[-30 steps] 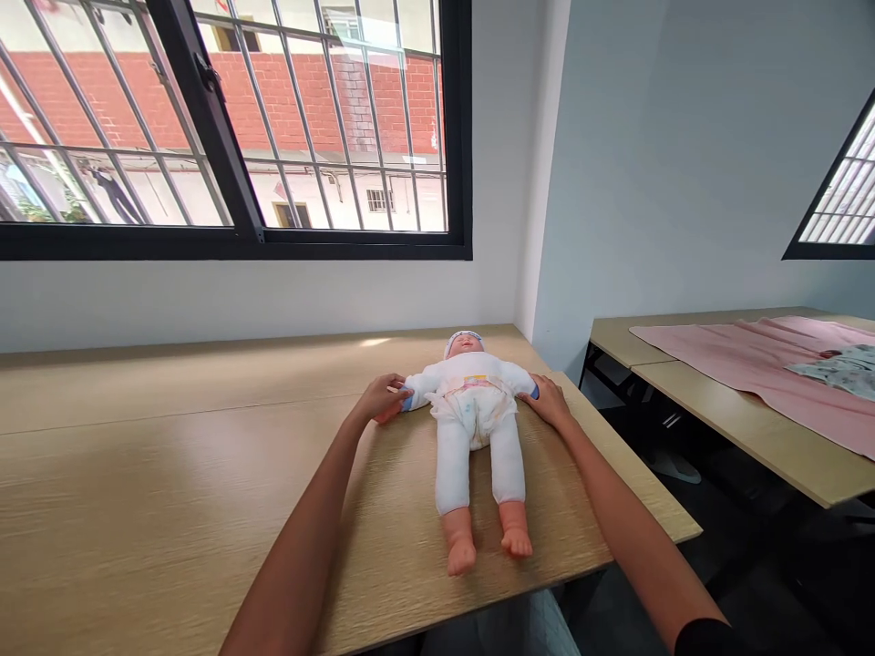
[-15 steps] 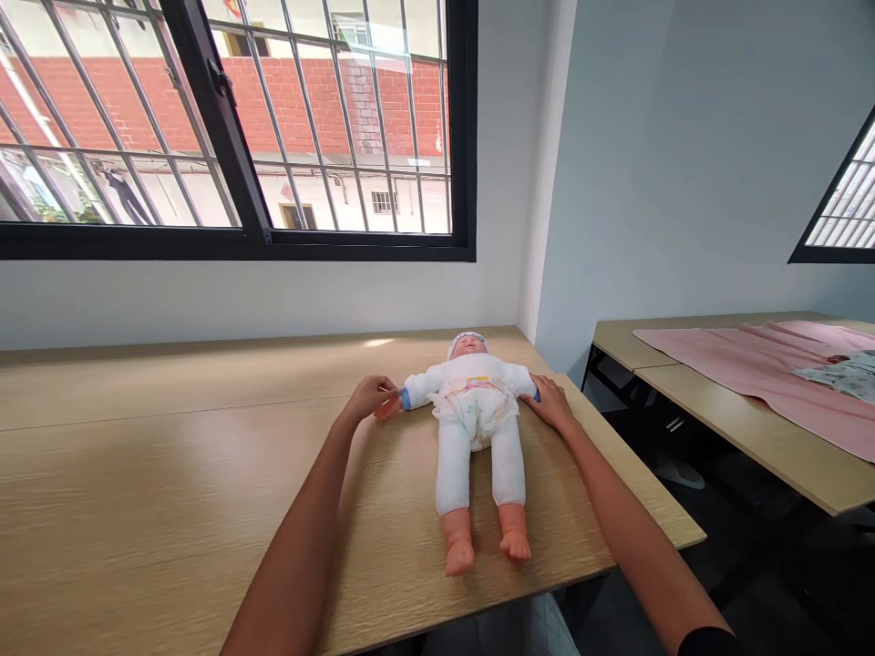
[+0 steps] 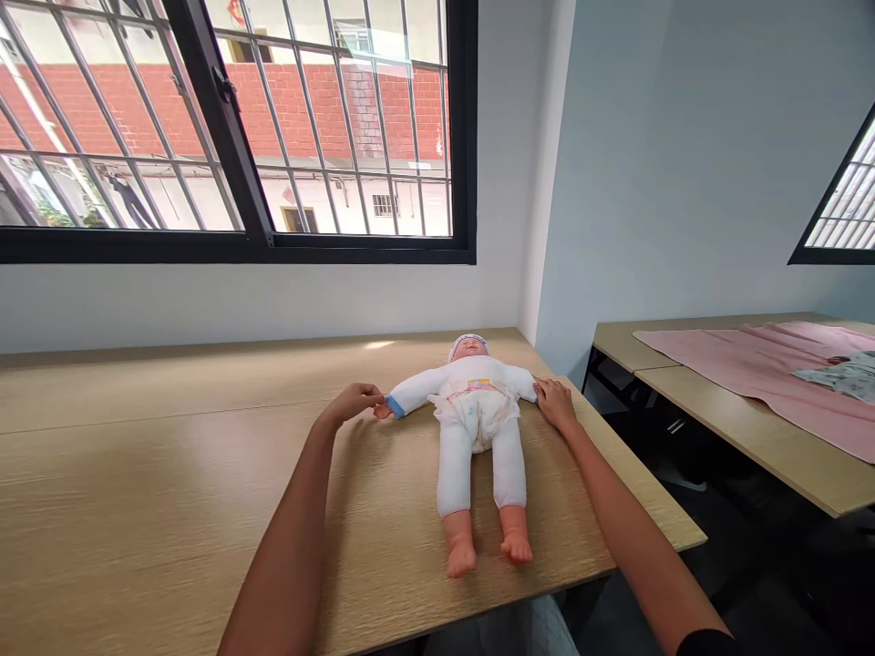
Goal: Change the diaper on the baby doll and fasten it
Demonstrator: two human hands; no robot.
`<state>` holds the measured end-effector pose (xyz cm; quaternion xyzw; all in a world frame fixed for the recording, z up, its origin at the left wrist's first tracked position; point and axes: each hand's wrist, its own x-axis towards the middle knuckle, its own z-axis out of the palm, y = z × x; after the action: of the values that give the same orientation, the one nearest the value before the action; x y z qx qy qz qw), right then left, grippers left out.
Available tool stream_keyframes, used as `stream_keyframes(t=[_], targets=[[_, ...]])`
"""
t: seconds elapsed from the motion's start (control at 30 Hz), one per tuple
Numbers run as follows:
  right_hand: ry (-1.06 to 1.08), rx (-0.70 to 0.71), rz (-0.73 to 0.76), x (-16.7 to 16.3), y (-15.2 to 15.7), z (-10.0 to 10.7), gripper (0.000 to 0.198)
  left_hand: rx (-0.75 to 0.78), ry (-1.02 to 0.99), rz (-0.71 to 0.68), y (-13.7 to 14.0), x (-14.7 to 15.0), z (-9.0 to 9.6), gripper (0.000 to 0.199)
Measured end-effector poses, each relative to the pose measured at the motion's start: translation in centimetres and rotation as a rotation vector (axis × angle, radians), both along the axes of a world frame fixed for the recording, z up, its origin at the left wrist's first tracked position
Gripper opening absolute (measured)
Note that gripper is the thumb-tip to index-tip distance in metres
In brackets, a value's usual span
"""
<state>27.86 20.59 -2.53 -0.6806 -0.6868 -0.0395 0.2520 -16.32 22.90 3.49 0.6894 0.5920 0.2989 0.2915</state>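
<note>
A baby doll [image 3: 478, 374] lies on its back on the wooden table, head toward the wall and bare feet toward me. It has a white long-sleeved top, white legs, a patterned cap and a diaper [image 3: 478, 410] around its hips. My left hand [image 3: 355, 402] is closed at the blue sleeve cuff [image 3: 395, 406], pinching its edge by the doll's hand, which partly shows below. On the other side, my right hand [image 3: 555, 403] is closed over the end of the doll's other sleeve [image 3: 520, 383]; the cuff and doll's hand there are hidden under my fingers.
The wooden table [image 3: 170, 510] ends at its front edge near me and along its right side. Across a gap at right, another table [image 3: 725, 410] bears a pink cloth [image 3: 738, 355] and a patterned garment [image 3: 844, 374]. A barred window [image 3: 328, 118] is in the wall.
My left hand has moved left, drawing the blue cuff outward over more of the doll's hand and straightening that sleeve. The right-side cuff has gone out of sight under my right hand.
</note>
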Motion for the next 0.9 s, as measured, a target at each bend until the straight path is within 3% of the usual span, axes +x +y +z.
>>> stream_keyframes(t=[0.27,0.47,0.57,0.7,0.9], targets=[[-0.015,-0.021,-0.061,0.0,-0.3,0.3,0.041,0.087,0.056,0.022,-1.0,2.4,1.5,0.041],[-0.021,-0.017,-0.054,-0.1,-0.1,0.3,0.041,0.202,0.355,-0.013,-1.1,7.1,0.0,0.064],[-0.037,-0.006,-0.067,0.0,-0.2,0.3,0.042,0.236,0.506,0.034,-1.2,8.5,-0.8,0.054],[-0.055,0.008,-0.107,0.1,-0.5,0.6,0.04,0.167,0.664,0.094,-1.4,8.2,-1.0,0.036],[-0.072,0.029,-0.166,0.3,-0.9,1.0,0.042,0.087,0.708,0.09,-1.2,7.0,-0.6,0.03]])
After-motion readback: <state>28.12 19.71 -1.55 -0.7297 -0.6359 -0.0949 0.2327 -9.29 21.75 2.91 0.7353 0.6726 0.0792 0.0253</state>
